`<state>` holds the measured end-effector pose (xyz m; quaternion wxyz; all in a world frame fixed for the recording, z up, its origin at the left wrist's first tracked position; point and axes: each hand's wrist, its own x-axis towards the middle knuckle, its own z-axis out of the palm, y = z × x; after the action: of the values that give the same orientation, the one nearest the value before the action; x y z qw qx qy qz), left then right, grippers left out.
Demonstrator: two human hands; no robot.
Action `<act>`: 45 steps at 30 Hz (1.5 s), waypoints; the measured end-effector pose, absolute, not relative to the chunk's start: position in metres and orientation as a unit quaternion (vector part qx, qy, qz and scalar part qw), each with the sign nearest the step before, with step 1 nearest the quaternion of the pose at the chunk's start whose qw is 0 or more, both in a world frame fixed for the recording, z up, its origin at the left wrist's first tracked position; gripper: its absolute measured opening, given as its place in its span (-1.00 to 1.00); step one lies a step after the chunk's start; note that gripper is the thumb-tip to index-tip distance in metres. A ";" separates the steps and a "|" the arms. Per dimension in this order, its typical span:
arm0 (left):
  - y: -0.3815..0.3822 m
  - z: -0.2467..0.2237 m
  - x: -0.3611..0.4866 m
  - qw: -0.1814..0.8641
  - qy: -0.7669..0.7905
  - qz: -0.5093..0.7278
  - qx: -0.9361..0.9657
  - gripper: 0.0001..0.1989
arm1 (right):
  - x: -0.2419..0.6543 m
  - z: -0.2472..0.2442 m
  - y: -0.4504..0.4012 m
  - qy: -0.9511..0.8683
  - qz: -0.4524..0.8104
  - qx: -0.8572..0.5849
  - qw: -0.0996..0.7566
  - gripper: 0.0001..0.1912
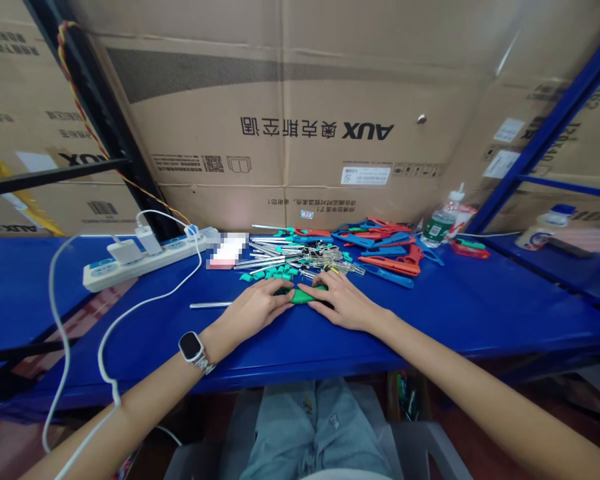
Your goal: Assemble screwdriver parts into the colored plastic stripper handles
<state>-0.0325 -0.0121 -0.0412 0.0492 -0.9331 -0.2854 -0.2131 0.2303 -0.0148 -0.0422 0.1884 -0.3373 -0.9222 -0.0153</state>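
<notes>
My left hand [260, 301] and my right hand [342, 300] meet low over the blue table, both closed on a green stick lighter [303, 295]. The fingertips of each hand pinch one end of its plastic body, covering those ends. A thin metal tube [210, 305] sticks out to the left from behind my left hand, apparently in line with the lighter. Just beyond my fingers lie small teal plastic pieces [270, 273] and a heap of metal tubes [273, 250]. Farther right is a pile of orange lighter handles [393, 265] and blue lighter handles [387, 251].
A white power strip [145, 263] with plugs and loose white cables [107, 333] occupies the left side. At the right stand a clear bottle [437, 227] and a white bottle with a blue cap [545, 230]. Large cardboard boxes [300, 80] wall off the back.
</notes>
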 end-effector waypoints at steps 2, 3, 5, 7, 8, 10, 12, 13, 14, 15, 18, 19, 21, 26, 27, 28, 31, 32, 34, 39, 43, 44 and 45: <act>-0.012 -0.042 -0.034 0.049 -0.285 -0.212 -0.934 -0.73 | 0.233 -0.043 -0.015 -0.916 -0.004 -0.342 0.209 -0.51; -0.012 -0.042 -0.034 0.051 -0.285 -0.211 -0.933 -0.74 | 0.234 -0.044 -0.015 -0.911 0.002 -0.348 0.223 -0.52; -0.012 -0.042 -0.034 0.051 -0.293 -0.213 -0.931 -0.76 | 0.236 -0.044 -0.016 -0.899 0.016 -0.359 0.248 -0.53; -0.013 -0.041 -0.036 0.040 -0.312 -0.214 -0.925 -0.68 | 0.237 -0.044 -0.016 -0.895 0.031 -0.363 0.257 -0.55; -0.013 -0.040 -0.037 0.035 -0.325 -0.213 -0.921 -0.63 | 0.238 -0.044 -0.015 -0.896 0.038 -0.363 0.254 -0.56; -0.014 -0.038 -0.041 0.030 -0.348 -0.205 -0.914 -0.59 | 0.237 -0.044 -0.014 -0.899 0.051 -0.362 0.243 -0.60; -0.014 -0.036 -0.045 0.029 -0.363 -0.199 -0.910 -0.61 | 0.237 -0.042 -0.014 -0.901 0.063 -0.359 0.234 -0.63; -0.014 -0.036 -0.048 0.028 -0.366 -0.200 -0.909 -0.62 | 0.236 -0.042 -0.013 -0.903 0.069 -0.356 0.232 -0.65; -0.013 -0.036 -0.050 0.027 -0.367 -0.202 -0.908 -0.64 | 0.236 -0.041 -0.014 -0.903 0.074 -0.353 0.233 -0.66; -0.013 -0.036 -0.052 0.027 -0.364 -0.205 -0.908 -0.67 | 0.237 -0.041 -0.014 -0.903 0.079 -0.350 0.237 -0.67; -0.010 -0.037 -0.056 0.031 -0.342 -0.220 -0.913 -0.78 | 0.239 -0.040 -0.016 -0.897 0.090 -0.350 0.254 -0.70; -0.009 -0.037 -0.057 0.032 -0.333 -0.232 -0.913 -0.78 | 0.240 -0.039 -0.017 -0.894 0.091 -0.355 0.257 -0.70; -0.007 -0.036 -0.055 0.038 -0.310 -0.263 -0.913 -0.76 | 0.239 -0.037 -0.019 -0.891 0.082 -0.368 0.254 -0.73; 0.000 -0.016 -0.039 0.034 -0.240 -0.276 -0.930 -0.78 | 0.216 -0.022 -0.021 -0.891 0.036 -0.387 0.233 -0.73; 0.002 -0.010 -0.036 0.037 -0.235 -0.273 -0.932 -0.80 | 0.210 -0.019 -0.018 -0.888 0.047 -0.393 0.234 -0.75; 0.004 -0.004 -0.032 0.047 -0.241 -0.286 -0.926 -0.81 | 0.204 -0.017 -0.016 -0.877 0.071 -0.407 0.244 -0.76; 0.009 0.006 -0.026 0.069 -0.322 -0.437 -0.837 -0.75 | 0.191 -0.017 -0.005 -0.805 0.242 -0.444 0.311 -0.71; 0.011 0.006 -0.024 0.043 -0.357 -0.498 -0.789 -0.72 | 0.189 -0.019 -0.002 -0.772 0.308 -0.445 0.335 -0.69; 0.015 0.001 -0.017 -0.099 -0.411 -0.581 -0.695 -0.71 | 0.185 -0.025 0.001 -0.716 0.411 -0.426 0.371 -0.67; 0.028 -0.017 0.020 -0.558 -0.350 -0.525 -0.540 -0.58 | 0.174 -0.040 -0.001 -0.657 0.502 -0.371 0.423 -0.59; 0.033 -0.019 0.050 -0.592 -0.314 -0.574 -0.471 -0.58 | 0.169 -0.042 -0.006 -0.606 0.524 -0.382 0.461 -0.53; 0.032 -0.019 0.055 -0.603 -0.313 -0.576 -0.455 -0.57 | 0.168 -0.041 -0.007 -0.599 0.526 -0.387 0.463 -0.51; 0.031 -0.019 0.058 -0.614 -0.312 -0.575 -0.442 -0.57 | 0.168 -0.040 -0.007 -0.592 0.531 -0.392 0.463 -0.50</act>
<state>0.0577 0.0312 -0.0187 -0.6137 -0.4422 -0.3123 -0.5747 0.1685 -0.0069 -0.0402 0.4626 -0.3921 -0.5918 0.5310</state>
